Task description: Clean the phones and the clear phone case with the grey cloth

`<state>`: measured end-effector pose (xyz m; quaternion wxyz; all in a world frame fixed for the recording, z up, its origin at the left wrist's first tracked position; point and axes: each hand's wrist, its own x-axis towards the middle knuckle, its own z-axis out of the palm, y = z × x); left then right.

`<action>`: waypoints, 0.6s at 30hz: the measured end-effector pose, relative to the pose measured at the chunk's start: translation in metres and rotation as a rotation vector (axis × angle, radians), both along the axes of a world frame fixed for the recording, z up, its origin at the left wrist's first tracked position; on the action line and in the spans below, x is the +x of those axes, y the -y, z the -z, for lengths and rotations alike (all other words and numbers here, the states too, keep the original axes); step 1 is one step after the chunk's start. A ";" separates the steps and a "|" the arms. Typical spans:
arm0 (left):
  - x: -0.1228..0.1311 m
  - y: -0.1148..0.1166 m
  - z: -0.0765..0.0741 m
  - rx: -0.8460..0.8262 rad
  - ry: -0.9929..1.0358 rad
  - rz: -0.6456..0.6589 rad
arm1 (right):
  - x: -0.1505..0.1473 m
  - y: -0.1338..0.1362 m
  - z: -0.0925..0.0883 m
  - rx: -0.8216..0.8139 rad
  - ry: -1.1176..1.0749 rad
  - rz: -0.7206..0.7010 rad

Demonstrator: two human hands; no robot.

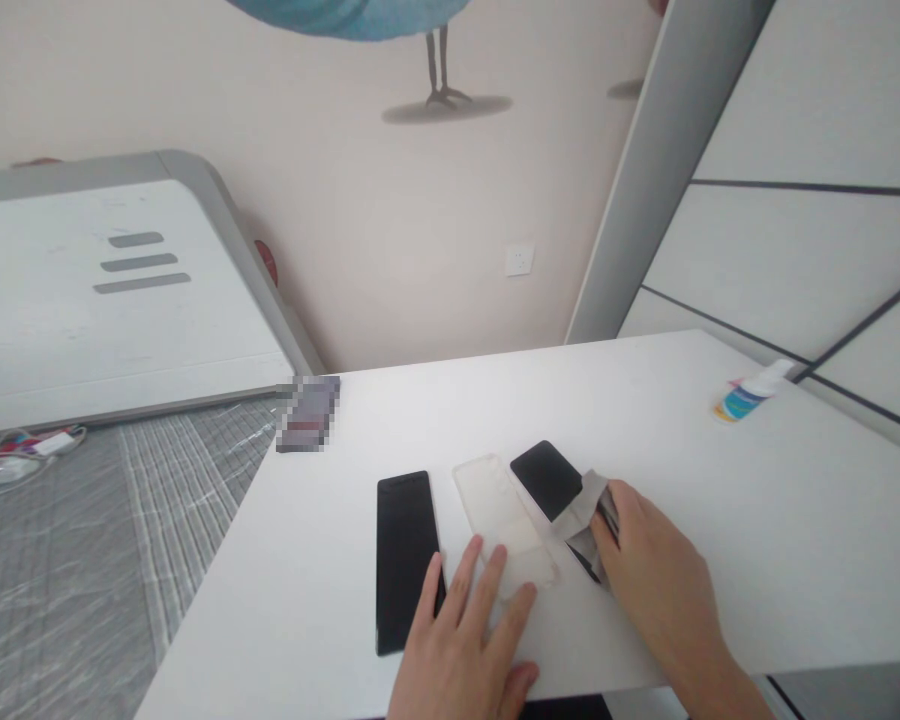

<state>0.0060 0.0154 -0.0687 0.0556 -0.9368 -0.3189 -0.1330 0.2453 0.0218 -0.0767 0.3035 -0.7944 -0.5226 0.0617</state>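
Three flat things lie side by side near the front of a white table: a black phone on the left, a clear phone case in the middle, and a second black phone on the right. My left hand lies flat with its fingers spread, resting on the near end of the clear case and touching the left phone's edge. My right hand is closed on a grey cloth and presses it onto the right phone's near end.
A small white bottle with a blue label lies at the table's far right. A blurred dark object sits on the far left corner. To the left are a grey patterned bed cover, a white headboard and cables.
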 end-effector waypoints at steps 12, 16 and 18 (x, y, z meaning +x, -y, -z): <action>-0.032 -0.002 -0.017 0.039 -0.075 0.013 | 0.010 0.012 -0.014 0.312 -0.087 0.193; -0.044 0.001 -0.019 0.032 -0.029 -0.020 | 0.000 0.023 -0.030 0.551 -0.060 0.306; -0.049 0.005 -0.016 0.082 -0.006 -0.029 | -0.013 0.024 -0.034 0.649 -0.040 0.136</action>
